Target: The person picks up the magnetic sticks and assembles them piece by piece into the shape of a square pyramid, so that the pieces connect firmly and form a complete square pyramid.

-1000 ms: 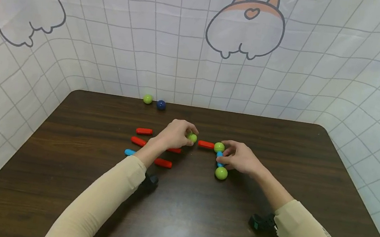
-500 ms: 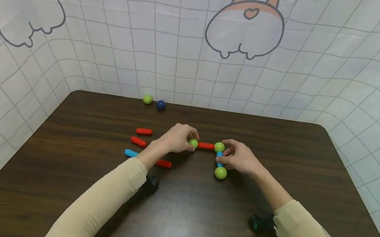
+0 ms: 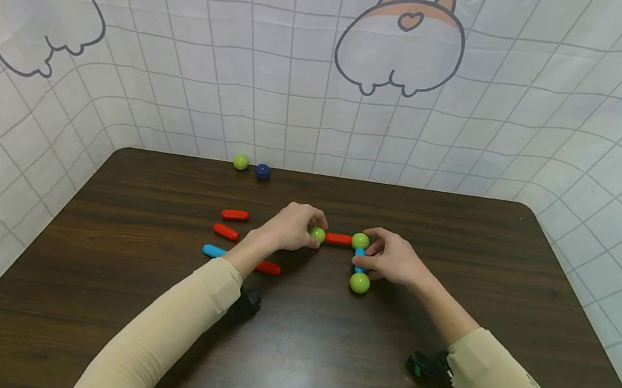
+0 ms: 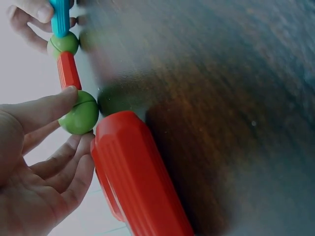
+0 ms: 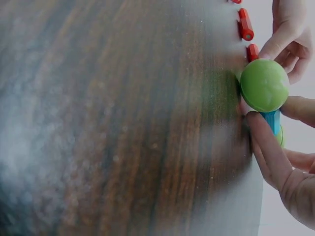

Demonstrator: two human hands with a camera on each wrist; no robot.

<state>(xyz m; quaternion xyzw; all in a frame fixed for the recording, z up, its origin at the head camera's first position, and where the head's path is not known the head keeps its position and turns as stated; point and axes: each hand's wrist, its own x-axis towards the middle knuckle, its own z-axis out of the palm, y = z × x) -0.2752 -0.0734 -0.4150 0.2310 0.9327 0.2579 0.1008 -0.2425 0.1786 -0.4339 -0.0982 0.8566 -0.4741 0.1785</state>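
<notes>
White grid-print sheet (image 3: pixel 211 92) behind, dark wood table (image 3: pixel 286 358) in front. Center of the frame: a red rod (image 3: pixel 338 239), with the left hand (image 3: pixel 291 226) pinching a green ball (image 3: pixel 317 234) right up against its left end. The other end meets a corner ball (image 3: pixel 360 241); a blue rod (image 3: pixel 358 269), pinched by the right hand (image 3: pixel 394 258), runs down to a lower ball (image 3: pixel 360 284). Looks like the joining step to me; can't tell if it's seated. Next move probably wants a straight push, blue rod braced. Loose red rods (image 3: pixel 235 215) sit left of center, spare balls (image 3: pixel 240 162) upper left of center.
</notes>
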